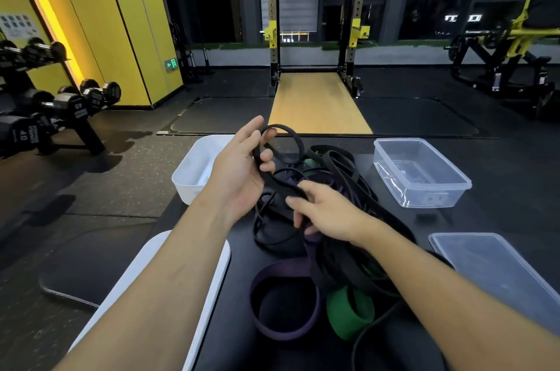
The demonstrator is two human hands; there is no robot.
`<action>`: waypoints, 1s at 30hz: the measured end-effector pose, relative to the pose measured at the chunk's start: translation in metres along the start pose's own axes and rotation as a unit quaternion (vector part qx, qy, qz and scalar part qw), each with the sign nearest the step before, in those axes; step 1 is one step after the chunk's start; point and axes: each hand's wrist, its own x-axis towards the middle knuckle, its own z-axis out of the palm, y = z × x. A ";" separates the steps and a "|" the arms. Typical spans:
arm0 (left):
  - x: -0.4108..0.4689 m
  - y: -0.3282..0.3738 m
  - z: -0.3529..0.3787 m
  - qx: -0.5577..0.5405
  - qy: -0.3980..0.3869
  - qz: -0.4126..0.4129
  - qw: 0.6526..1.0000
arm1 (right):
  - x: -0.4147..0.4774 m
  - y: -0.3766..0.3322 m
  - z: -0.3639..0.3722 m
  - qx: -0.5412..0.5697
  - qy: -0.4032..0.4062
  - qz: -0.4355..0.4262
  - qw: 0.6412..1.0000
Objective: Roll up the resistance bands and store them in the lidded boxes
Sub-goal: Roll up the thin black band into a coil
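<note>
A thin black resistance band (292, 135) loops up over a tangled pile of black, purple and green bands (342, 249) on a black bench. My left hand (242, 170) holds the band's loop between thumb and fingers. Just below it, my right hand (321, 211) pinches the same band. A wide purple band (285, 304) and a green band (348, 316) lie at the near end of the pile. A white box (194, 170) stands at the far left, a clear box (421, 173) at the far right.
A white lid (157, 279) lies under my left forearm and a clear lid (497, 273) lies at the right. A dumbbell rack (51, 103) stands on the left. A squat rack (318, 37) and wooden platform (318, 103) are ahead, and a weight machine (509, 61) at the far right.
</note>
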 end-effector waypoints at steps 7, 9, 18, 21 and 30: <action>-0.004 -0.021 -0.016 0.245 0.001 0.024 0.969 | 0.007 -0.017 -0.020 0.040 0.178 -0.130 0.975; -0.009 -0.022 -0.015 0.277 -0.025 0.014 0.960 | 0.007 -0.026 -0.022 0.016 0.196 -0.158 0.968; -0.019 -0.014 -0.023 0.541 -0.163 0.043 0.824 | 0.008 -0.072 -0.056 -0.044 0.360 -0.176 0.915; -0.025 -0.028 -0.025 0.542 -0.169 0.031 0.823 | 0.014 -0.079 -0.055 -0.019 0.285 -0.152 0.946; -0.043 -0.053 -0.001 0.482 -0.195 -0.028 0.854 | 0.010 -0.075 -0.024 0.118 0.139 -0.087 0.979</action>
